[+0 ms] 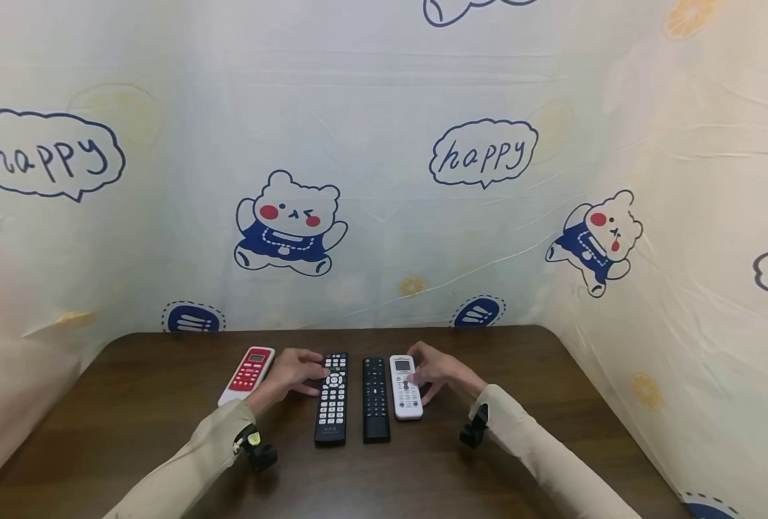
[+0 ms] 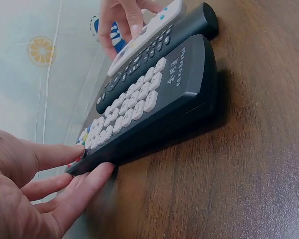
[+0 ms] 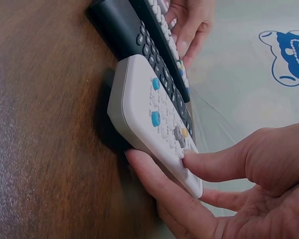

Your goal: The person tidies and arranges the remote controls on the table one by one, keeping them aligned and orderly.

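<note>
Four-fingered detail aside, my left hand [image 1: 290,370] pinches the far left edge of a black remote control with white buttons [image 1: 330,414], thumb on its face and fingers along its side. The left wrist view shows this remote's near end [image 2: 192,74] close up. On the right, my right hand [image 1: 440,367] pinches a white remote control [image 1: 408,404] with a small screen; the thumb [image 3: 214,162] presses on its button face and a finger lies along its side. Between these two lies an all-black remote control [image 1: 376,411], untouched by either hand.
A red-and-white remote control [image 1: 249,369] lies slanted beside the left wrist. The dark wooden table [image 1: 474,468] ends at a back edge against a printed curtain [image 1: 384,216]. Small black cameras are strapped to both wrists.
</note>
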### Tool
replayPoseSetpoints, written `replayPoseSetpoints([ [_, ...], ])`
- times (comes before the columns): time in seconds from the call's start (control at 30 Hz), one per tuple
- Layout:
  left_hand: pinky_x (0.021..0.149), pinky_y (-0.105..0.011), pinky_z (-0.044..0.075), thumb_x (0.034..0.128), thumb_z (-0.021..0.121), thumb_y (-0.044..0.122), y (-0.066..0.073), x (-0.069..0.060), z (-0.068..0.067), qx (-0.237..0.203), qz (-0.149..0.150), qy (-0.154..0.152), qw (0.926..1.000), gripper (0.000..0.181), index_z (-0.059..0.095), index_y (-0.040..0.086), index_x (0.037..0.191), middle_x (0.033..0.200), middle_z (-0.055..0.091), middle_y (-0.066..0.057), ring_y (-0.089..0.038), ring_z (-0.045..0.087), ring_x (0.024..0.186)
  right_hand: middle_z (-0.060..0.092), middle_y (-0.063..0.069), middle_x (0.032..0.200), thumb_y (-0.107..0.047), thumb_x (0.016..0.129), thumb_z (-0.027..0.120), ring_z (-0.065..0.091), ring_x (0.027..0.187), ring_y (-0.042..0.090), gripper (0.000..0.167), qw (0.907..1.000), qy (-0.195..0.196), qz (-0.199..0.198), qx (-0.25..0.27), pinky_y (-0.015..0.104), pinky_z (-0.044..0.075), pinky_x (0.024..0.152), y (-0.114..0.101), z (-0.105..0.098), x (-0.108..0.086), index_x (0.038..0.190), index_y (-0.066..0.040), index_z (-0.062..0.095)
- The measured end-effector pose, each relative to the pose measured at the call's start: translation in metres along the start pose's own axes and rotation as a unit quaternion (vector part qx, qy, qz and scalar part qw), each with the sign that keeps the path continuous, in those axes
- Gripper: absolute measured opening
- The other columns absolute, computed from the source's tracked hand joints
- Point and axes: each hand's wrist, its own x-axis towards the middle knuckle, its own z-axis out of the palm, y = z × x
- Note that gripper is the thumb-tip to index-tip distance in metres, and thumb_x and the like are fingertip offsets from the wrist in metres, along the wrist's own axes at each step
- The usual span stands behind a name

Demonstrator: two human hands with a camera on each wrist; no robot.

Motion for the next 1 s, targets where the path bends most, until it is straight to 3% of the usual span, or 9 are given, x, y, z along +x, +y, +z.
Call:
replayPoseSetpoints([
  [0.43,0.067,-0.038,0.065,0.0957,0.071,0.000,0.005,-0.003,0.001,0.010,-0.007,-0.006,0.9999,0.046,0.056,-0.016,0.136,0.120,0.064,-0.033,-0.035,0.073,0.097,0.058,0.020,0.110,0.001,0.096,0.072,0.067,0.092,0.032,0.056,0.9999,-0.002,0.011,-0.002,0.040,0.065,0.065,0.000,0.000,0.002,0.143,-0.007,0.044],
  [0.73,0.068,-0.040,0.066,0.0970,0.070,0.002,0.007,-0.005,-0.012,0.017,-0.029,-0.016,0.9993,0.048,0.053,-0.015,0.138,0.125,0.064,-0.036,-0.046,0.070,0.109,0.058,0.021,0.112,0.000,0.096,0.071,0.067,0.095,0.033,0.059,0.9998,-0.008,0.016,0.000,0.040,0.065,0.066,0.000,0.002,0.002,0.146,-0.007,0.042],
  [1.0,0.077,-0.046,0.065,0.0979,0.069,0.005,0.009,-0.006,-0.024,0.039,-0.013,-0.012,0.9991,0.046,0.054,-0.014,0.137,0.127,0.064,-0.035,-0.044,0.072,0.105,0.058,0.022,0.115,-0.002,0.096,0.071,0.067,0.097,0.034,0.061,0.9997,-0.012,0.019,0.001,0.041,0.065,0.067,0.000,0.000,0.002,0.149,-0.007,0.039],
])
